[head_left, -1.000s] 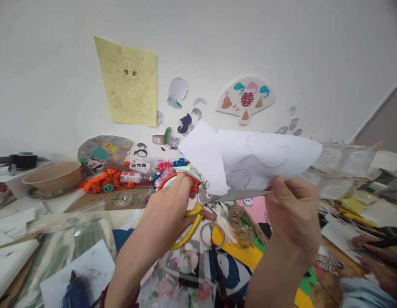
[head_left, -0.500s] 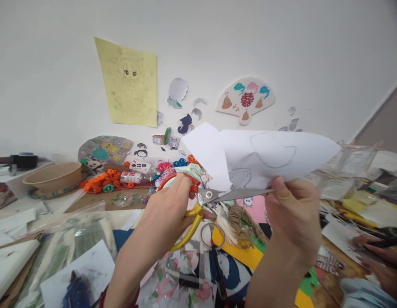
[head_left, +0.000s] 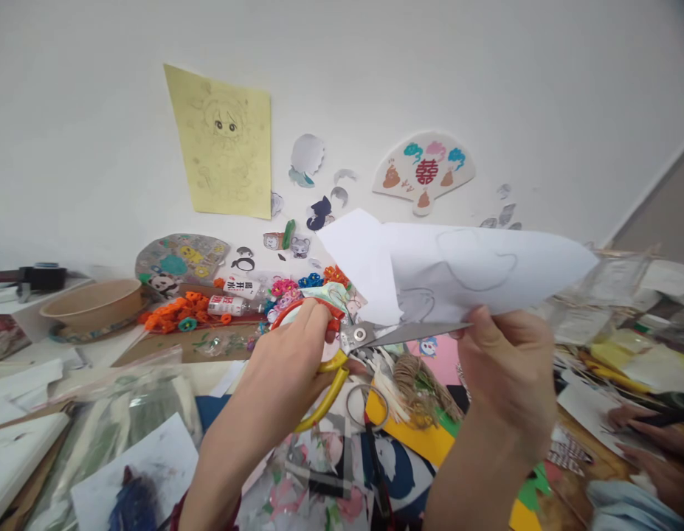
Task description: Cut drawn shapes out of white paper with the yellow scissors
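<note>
My left hand point(head_left: 289, 346) is closed around the handles of a pair of scissors point(head_left: 359, 335), one handle red and one yellow. Their long grey blades point right and lie along the lower edge of a sheet of white paper point(head_left: 463, 258). Pencil outlines show on the paper, and its left part is folded or bent over. My right hand point(head_left: 505, 369) pinches the paper's lower edge near the blade tips, thumb in front. The fingers behind the paper are partly hidden.
A second pair of scissors point(head_left: 367, 407) lies below on the cluttered table, beside a coil of twine point(head_left: 416, 380) and yellow paper. Wooden bowl point(head_left: 92, 302) and orange crocheted flowers point(head_left: 178, 313) sit at left. Another person's hand point(head_left: 643, 428) works over paper at far right.
The paper and my right hand have shifted slightly to the right. The scissor blades look closer together along the paper's edge. My left hand has barely moved.
</note>
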`<act>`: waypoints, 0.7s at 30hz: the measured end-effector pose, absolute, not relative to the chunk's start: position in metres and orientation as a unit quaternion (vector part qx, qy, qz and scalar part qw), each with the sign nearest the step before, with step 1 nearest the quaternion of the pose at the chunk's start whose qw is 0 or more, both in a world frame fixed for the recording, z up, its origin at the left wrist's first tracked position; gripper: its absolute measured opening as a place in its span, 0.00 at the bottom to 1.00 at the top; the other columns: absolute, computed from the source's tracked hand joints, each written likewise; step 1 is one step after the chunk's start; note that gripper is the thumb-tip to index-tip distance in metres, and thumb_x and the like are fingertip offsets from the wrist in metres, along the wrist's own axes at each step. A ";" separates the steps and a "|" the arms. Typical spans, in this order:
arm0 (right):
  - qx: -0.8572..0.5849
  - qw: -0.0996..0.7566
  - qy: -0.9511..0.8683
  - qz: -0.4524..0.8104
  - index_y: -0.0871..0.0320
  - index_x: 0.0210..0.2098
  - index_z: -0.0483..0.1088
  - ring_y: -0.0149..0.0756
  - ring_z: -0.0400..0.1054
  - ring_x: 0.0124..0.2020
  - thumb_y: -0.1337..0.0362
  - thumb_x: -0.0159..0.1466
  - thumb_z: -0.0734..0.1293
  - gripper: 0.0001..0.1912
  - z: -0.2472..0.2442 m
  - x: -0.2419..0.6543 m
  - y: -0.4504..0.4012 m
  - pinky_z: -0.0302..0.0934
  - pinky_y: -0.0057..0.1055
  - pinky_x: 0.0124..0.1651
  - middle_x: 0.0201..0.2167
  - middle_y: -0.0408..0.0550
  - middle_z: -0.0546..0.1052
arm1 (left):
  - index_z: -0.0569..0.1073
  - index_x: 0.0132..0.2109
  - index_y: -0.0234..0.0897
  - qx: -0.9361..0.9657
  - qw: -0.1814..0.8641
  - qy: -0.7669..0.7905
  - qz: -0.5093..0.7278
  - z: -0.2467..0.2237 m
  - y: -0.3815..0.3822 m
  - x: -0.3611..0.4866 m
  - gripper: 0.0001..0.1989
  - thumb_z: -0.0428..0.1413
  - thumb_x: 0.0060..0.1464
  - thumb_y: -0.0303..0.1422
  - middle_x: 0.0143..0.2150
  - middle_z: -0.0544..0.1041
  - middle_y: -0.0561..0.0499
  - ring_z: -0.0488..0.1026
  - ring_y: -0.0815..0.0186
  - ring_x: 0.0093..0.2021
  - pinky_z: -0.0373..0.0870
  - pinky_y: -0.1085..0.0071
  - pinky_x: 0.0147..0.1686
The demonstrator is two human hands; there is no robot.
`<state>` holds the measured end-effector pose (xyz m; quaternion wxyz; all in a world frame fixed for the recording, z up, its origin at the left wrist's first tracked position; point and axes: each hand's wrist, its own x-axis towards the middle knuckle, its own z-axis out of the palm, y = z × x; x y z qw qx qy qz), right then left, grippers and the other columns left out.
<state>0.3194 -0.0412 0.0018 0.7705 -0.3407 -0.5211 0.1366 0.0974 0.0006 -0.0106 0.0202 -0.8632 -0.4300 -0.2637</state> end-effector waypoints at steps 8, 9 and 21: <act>-0.327 0.777 -0.513 0.164 0.56 0.22 0.76 0.28 0.57 0.19 0.59 0.56 0.74 0.10 -0.001 0.320 -0.042 0.51 0.28 0.22 0.15 0.40 0.68 | 0.61 0.45 0.43 -0.856 0.027 -0.447 -0.258 -0.014 0.003 0.097 0.11 0.53 0.59 0.38 0.42 0.73 0.50 0.72 0.58 0.35 0.59 0.68 0.30; -0.328 0.777 -0.513 0.160 0.56 0.22 0.77 0.28 0.58 0.19 0.58 0.56 0.74 0.10 -0.001 0.320 -0.042 0.52 0.28 0.23 0.15 0.41 0.69 | 0.61 0.45 0.43 -0.855 0.026 -0.450 -0.257 -0.014 0.002 0.097 0.12 0.54 0.59 0.39 0.42 0.73 0.50 0.72 0.58 0.35 0.58 0.68 0.30; -0.335 0.774 -0.512 0.159 0.56 0.22 0.76 0.28 0.58 0.19 0.61 0.57 0.74 0.09 0.000 0.318 -0.044 0.51 0.29 0.22 0.15 0.41 0.68 | 0.59 0.44 0.43 -0.857 0.019 -0.443 -0.263 -0.011 0.001 0.097 0.14 0.54 0.59 0.43 0.41 0.72 0.51 0.70 0.60 0.33 0.57 0.69 0.29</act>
